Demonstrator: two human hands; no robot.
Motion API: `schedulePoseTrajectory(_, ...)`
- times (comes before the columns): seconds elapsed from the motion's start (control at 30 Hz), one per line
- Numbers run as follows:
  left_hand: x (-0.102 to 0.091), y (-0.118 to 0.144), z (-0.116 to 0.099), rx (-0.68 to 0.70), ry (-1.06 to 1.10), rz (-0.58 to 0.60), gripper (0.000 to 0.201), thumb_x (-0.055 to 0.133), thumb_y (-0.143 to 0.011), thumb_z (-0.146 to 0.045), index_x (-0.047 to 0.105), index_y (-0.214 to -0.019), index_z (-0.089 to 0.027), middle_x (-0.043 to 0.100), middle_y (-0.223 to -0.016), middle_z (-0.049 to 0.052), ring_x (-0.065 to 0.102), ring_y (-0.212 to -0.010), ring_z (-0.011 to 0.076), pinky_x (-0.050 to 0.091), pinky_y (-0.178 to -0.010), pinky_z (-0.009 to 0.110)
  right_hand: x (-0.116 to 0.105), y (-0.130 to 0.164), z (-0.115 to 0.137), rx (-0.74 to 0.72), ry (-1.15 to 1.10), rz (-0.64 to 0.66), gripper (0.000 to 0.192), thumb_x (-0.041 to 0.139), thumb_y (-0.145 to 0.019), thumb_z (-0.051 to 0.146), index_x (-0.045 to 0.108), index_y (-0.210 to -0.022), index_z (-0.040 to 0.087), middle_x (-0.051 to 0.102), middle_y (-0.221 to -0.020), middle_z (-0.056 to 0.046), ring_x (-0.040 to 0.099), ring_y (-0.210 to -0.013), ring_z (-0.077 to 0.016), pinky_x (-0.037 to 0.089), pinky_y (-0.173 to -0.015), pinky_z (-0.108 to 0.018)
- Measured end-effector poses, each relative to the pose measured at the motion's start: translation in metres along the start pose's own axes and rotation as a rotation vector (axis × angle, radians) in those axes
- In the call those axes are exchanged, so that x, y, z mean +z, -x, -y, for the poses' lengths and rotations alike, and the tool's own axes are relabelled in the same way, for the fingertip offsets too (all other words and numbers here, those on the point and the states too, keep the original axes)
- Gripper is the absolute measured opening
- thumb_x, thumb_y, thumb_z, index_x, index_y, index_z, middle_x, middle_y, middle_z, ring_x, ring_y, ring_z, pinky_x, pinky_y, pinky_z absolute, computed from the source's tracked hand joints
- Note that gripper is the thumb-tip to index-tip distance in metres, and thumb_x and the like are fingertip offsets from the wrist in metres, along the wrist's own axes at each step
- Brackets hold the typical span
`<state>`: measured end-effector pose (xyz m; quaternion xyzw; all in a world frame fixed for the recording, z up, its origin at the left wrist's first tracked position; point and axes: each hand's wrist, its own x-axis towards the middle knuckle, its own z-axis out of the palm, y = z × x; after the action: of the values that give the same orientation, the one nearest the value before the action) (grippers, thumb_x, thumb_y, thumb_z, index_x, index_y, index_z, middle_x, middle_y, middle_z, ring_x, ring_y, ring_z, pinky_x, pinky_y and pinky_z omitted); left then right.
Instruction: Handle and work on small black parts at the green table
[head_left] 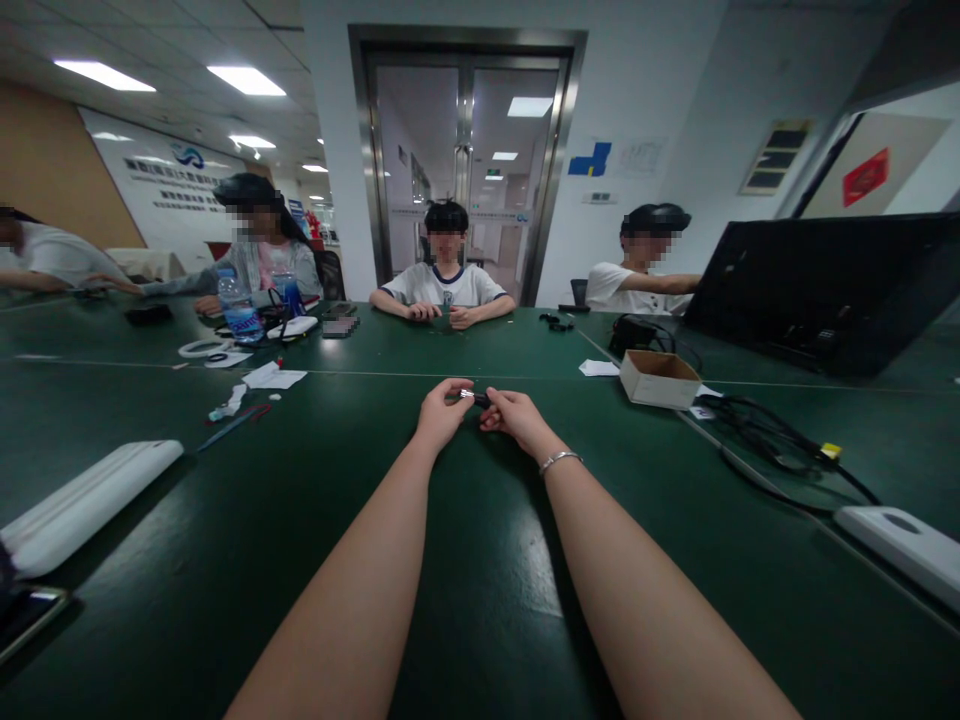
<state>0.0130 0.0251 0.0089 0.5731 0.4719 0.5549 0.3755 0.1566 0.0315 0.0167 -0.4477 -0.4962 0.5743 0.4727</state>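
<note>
Dark green covers the whole table (480,600), and in the head view, just above the middle of the frame, the left hand (441,415) and the right hand (514,412) meet over it. Between them sits a small dark piece with a shiny metal end (475,398). The fingers of each hand are pressed together around it: the left ones pinch the metal end, the right ones pinch the dark end. A thin silver bracelet (559,460) circles the right wrist.

Judging by the two-sided grip, the step in hand looks like joining or parting the two ends of that small piece. The next move would call for a steady hold on one side and a straight push or pull on the other; the piece is too small to tell which.

Counted: two hands at work and one small piece. At centre right stands one open cardboard box (658,378), with one black laptop (825,290) at upper right. Two white oblong cases lie on the table, one at lower left (90,500) and one at lower right (900,540), and black cables (765,435) trail at right. One water bottle (238,310) stands at upper left, near a few scraps of white paper (274,378). Four other people sit along the far edge.
</note>
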Motion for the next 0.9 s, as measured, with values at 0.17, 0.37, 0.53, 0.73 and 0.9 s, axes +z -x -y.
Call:
schedulePoseTrajectory(0.17, 0.0, -0.001, -0.001, -0.008, 0.032, -0.008, 0.027, 0.062, -0.075, -0.024, 0.065, -0.101, -0.015, 0.066, -0.102, 0.01, 0.062, -0.077, 0.0148, 0.044, -0.049, 0.016, 0.0, -0.001, -0.001, -0.007, -0.021, 0.011, 0.026, 0.049, -0.098, 0.02, 0.056, -0.075, 0.011, 0.06, -0.054, -0.003, 0.056, -0.042, -0.0096, 0.057, -0.051, -0.023)
schedulePoseTrajectory(0.37, 0.0, -0.004, -0.001, -0.143, 0.103, -0.061, 0.026, 0.059, -0.08, -0.031, 0.063, -0.103, -0.019, 0.065, -0.107, 0.008, 0.064, -0.084, 0.0165, 0.048, -0.05, 0.017, -0.001, -0.002, -0.001, 0.0, -0.017, 0.009, 0.024, 0.046, -0.099, 0.017, 0.057, -0.078, 0.011, 0.06, -0.053, -0.002, 0.055, -0.042, -0.0088, 0.057, -0.051, -0.022)
schedulePoseTrajectory(0.53, 0.0, -0.007, 0.007, -0.191, -0.074, -0.105, 0.032, 0.056, -0.082, -0.047, 0.062, -0.085, -0.015, 0.064, -0.075, 0.006, 0.061, -0.06, 0.0132, 0.045, -0.044, 0.019, 0.0, -0.002, -0.001, -0.004, -0.001, 0.005, 0.022, 0.046, -0.098, 0.014, 0.056, -0.079, 0.011, 0.06, -0.054, -0.002, 0.055, -0.041, -0.0087, 0.057, -0.05, -0.022)
schedulePoseTrajectory(0.73, 0.0, -0.006, 0.006, -0.07, -0.035, -0.01, 0.019, 0.062, -0.077, -0.029, 0.063, -0.091, -0.018, 0.064, -0.086, 0.005, 0.059, -0.068, 0.0118, 0.045, -0.048, 0.016, 0.0, -0.002, 0.0, -0.003, -0.004, 0.008, 0.022, 0.044, -0.098, 0.014, 0.057, -0.08, 0.011, 0.06, -0.054, -0.002, 0.055, -0.041, -0.0085, 0.057, -0.051, -0.021)
schedulePoseTrajectory(0.9, -0.002, -0.005, 0.006, -0.166, -0.071, -0.034, 0.032, 0.059, -0.08, -0.044, 0.061, -0.096, -0.016, 0.065, -0.088, 0.007, 0.061, -0.067, 0.0128, 0.045, -0.048, 0.017, -0.002, -0.001, -0.002, -0.019, -0.007, 0.008, 0.02, 0.049, -0.097, 0.017, 0.058, -0.08, 0.011, 0.061, -0.056, -0.002, 0.056, -0.043, -0.0085, 0.057, -0.052, -0.021)
